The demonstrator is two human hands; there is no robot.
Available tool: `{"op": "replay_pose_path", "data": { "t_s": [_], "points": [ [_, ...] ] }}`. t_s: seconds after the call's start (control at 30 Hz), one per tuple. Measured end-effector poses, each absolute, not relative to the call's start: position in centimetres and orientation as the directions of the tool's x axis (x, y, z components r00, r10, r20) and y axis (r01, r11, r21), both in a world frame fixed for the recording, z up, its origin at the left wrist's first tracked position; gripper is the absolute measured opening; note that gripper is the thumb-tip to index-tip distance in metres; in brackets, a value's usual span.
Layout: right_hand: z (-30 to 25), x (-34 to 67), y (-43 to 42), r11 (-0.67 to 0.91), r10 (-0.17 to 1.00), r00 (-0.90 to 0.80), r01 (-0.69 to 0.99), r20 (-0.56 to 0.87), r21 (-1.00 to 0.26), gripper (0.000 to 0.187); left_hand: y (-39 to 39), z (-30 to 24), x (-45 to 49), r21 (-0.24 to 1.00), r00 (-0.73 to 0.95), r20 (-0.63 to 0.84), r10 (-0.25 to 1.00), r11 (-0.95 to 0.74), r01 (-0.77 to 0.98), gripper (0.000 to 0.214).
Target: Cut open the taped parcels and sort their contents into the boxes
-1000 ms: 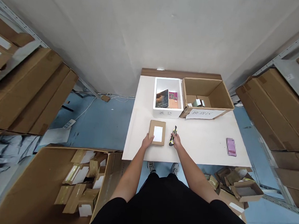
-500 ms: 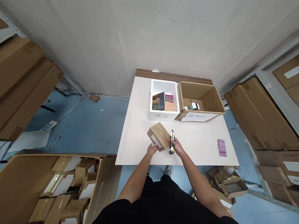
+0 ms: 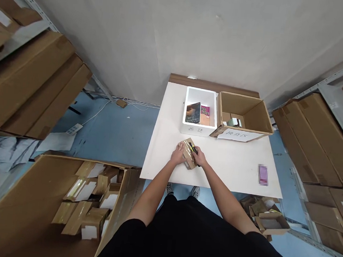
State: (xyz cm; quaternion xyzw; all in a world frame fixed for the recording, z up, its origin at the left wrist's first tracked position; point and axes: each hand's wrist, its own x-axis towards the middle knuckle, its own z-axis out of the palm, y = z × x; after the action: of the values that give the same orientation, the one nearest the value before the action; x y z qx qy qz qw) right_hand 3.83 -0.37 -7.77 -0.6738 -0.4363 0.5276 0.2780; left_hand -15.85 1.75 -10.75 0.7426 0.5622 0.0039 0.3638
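A small taped cardboard box point(image 3: 188, 154) rests on the white table point(image 3: 162, 143) in front of me. My left hand point(image 3: 179, 154) is closed around the box's left side, its fingers reaching over the top. In my right hand point(image 3: 199, 157) is a black and yellow utility knife point(image 3: 193, 147), its front end over the taped top of the box. Whether the blade touches the tape is too small to tell. Behind the box stands a white bin point(image 3: 198, 130) with books in it, and right beside that an open cardboard carton point(image 3: 242, 135) with a paper label and small items inside.
A large carton point(image 3: 44, 190) holding several taped parcels stands on the floor at lower left. Opened boxes point(image 3: 271, 222) lie on the floor at right. Shelves with large cartons point(image 3: 316, 132) flank both sides. A blurred purple item point(image 3: 263, 175) lies on the table's right.
The utility knife has moved from upright beside the box to over its top. The left hand has shifted from the box's near edge to grip its left side. The view has shifted left.
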Motion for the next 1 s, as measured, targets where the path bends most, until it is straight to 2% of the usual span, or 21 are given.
{"op": "replay_pose_path", "data": {
  "t_s": [0.13, 0.23, 0.3, 0.43, 0.57, 0.77, 1.0],
  "points": [
    [-7.1, 1.7, 2.1, -0.344, 0.919, 0.028, 0.542, -0.392, -0.767, 0.061, 1.7, -10.6, -16.3, 0.515, 0.363, -0.418, 0.833, -0.112, 0.850, 0.123],
    [-6.8, 0.8, 2.7, -0.256, 0.906, -0.045, 0.736, -0.422, -0.627, 0.065, 1.5, -10.2, -16.3, 0.490, 0.319, -0.452, 0.833, -0.067, 0.869, 0.123],
    [-6.6, 0.6, 2.7, -0.194, 0.903, -0.074, 0.808, -0.424, -0.556, 0.065, 1.5, -9.9, -16.1, 0.488, 0.297, -0.475, 0.829, -0.032, 0.872, 0.124],
    [-6.2, 0.4, 2.7, -0.132, 0.904, -0.102, 0.857, -0.416, -0.497, 0.063, 1.5, -9.6, -15.8, 0.514, 0.292, -0.478, 0.828, -0.006, 0.858, 0.125],
    [-5.4, 0.0, 2.9, -0.143, 0.885, -0.081, 0.890, -0.458, -0.434, 0.063, 1.5, -9.3, -15.8, 0.535, 0.293, -0.478, 0.828, 0.009, 0.845, 0.127],
    [-3.9, -0.6, 3.3, -0.118, 0.854, -0.078, 0.934, -0.515, -0.338, 0.077, 1.4, -9.0, -15.9, 0.545, 0.265, -0.497, 0.826, 0.060, 0.836, 0.131],
    [-2.6, -0.2, 3.3, -0.078, 0.817, -0.086, 0.963, -0.570, -0.257, 0.080, 1.5, -9.5, -16.0, 0.554, 0.260, -0.486, 0.835, 0.064, 0.830, 0.133]
  ]
}}
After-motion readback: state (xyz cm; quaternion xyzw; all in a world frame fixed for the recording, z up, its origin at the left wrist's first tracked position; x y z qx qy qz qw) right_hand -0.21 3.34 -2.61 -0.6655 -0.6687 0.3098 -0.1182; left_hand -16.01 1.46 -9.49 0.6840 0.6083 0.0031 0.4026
